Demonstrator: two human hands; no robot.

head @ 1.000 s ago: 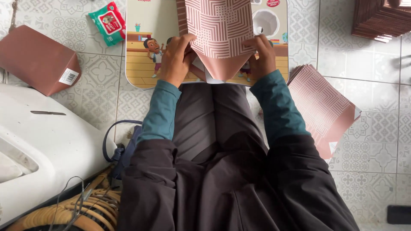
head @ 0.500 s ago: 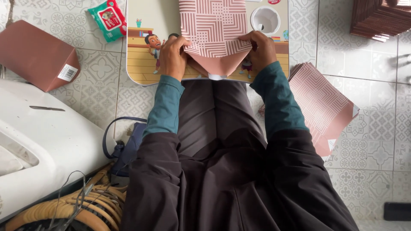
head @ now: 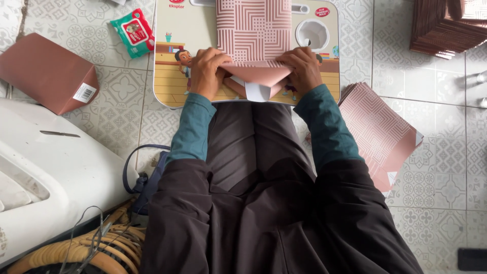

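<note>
Paper bag [head: 255,38], pink geometric print, flat on illustrated lap tray [head: 175,76]. Left hand [head: 207,71] and right hand [head: 303,68] fingers curled, pressing folded bottom flap. Likely light, thin, creasable; best gripped at folded edges.

The patterned pink paper bag [head: 253,35] under both hands runs off the top edge, so its far end cannot be seen, and the fingertips of the left hand [head: 207,71] and right hand [head: 303,68] are tucked under its folded flap, which hides how they grip. The illustrated lap tray [head: 167,76] beneath the hands is covered in its middle by the bag and cut off above. Far right of the right hand, the stack of brown bags [head: 441,30] is cropped by the corner, and the dark object [head: 472,259] at the lower right is too cut off to identify.
</note>
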